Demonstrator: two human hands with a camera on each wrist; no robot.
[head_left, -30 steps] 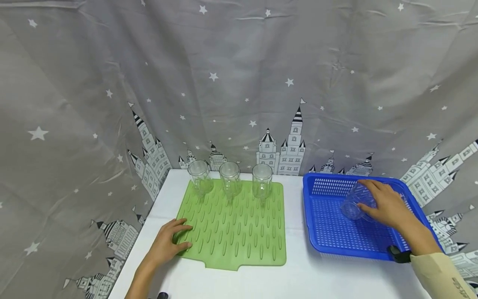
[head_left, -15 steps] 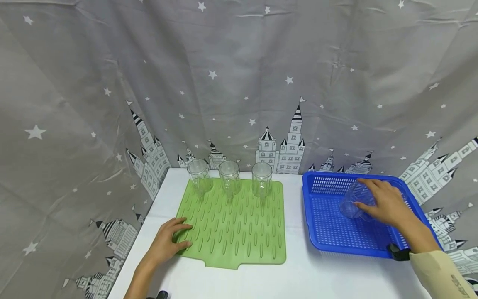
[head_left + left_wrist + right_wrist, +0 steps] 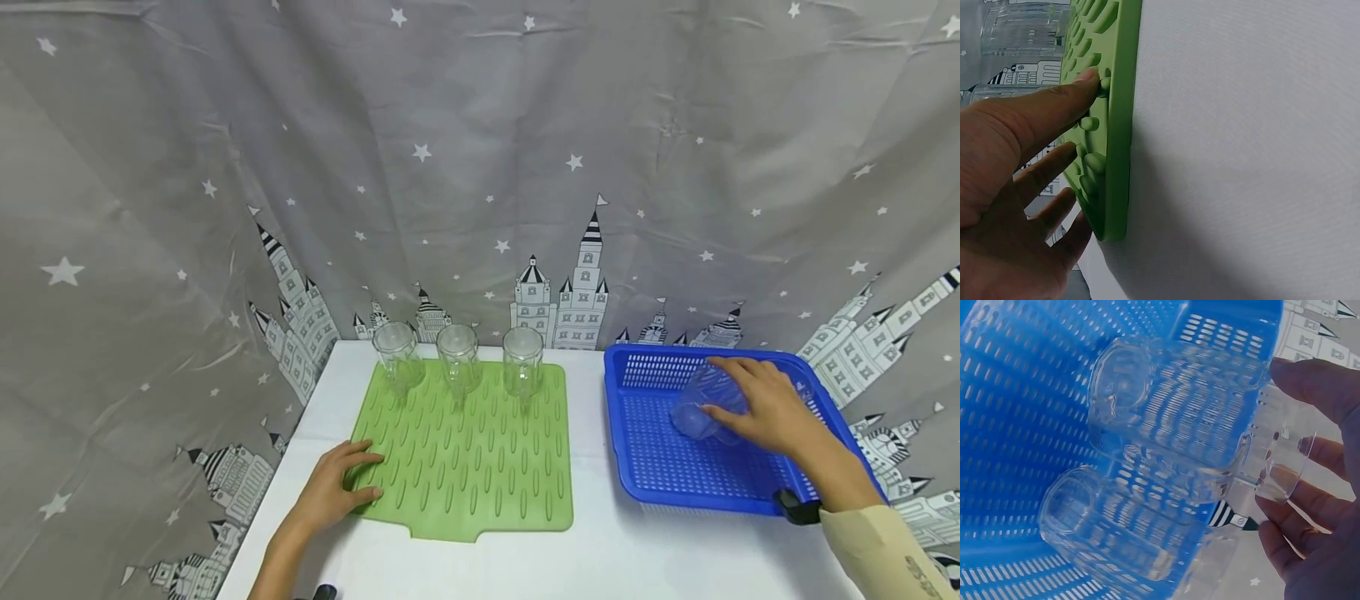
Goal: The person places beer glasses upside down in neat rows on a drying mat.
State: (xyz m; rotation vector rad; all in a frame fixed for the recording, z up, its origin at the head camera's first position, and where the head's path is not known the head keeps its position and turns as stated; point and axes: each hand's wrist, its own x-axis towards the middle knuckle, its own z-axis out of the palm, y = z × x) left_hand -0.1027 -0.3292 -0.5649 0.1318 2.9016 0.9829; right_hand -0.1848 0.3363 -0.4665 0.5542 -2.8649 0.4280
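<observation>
My right hand (image 3: 772, 412) is in the blue basket (image 3: 637, 487) and grips a clear glass mug (image 3: 693, 417) near its rim, thumb on one side and fingers on the other. In the right wrist view, this mug (image 3: 1191, 406) lies tilted, and a second glass mug (image 3: 1104, 525) lies beside it. My left hand (image 3: 330, 483) rests with spread fingers on the left edge of the green ridged mat (image 3: 480, 475). In the left wrist view, the thumb (image 3: 1054, 109) touches the mat's ridges.
Three glass mugs stand in a row along the mat's back edge: a left mug (image 3: 401, 358), a middle mug (image 3: 459, 362) and a right mug (image 3: 522, 364). Their handles face me. Behind the white table (image 3: 592, 550) hangs a grey curtain (image 3: 450, 100) with castles and stars.
My right hand and the mug it grips have shifted slightly left inside the basket. The left hand stays on the mat. The head view has turned a little.
</observation>
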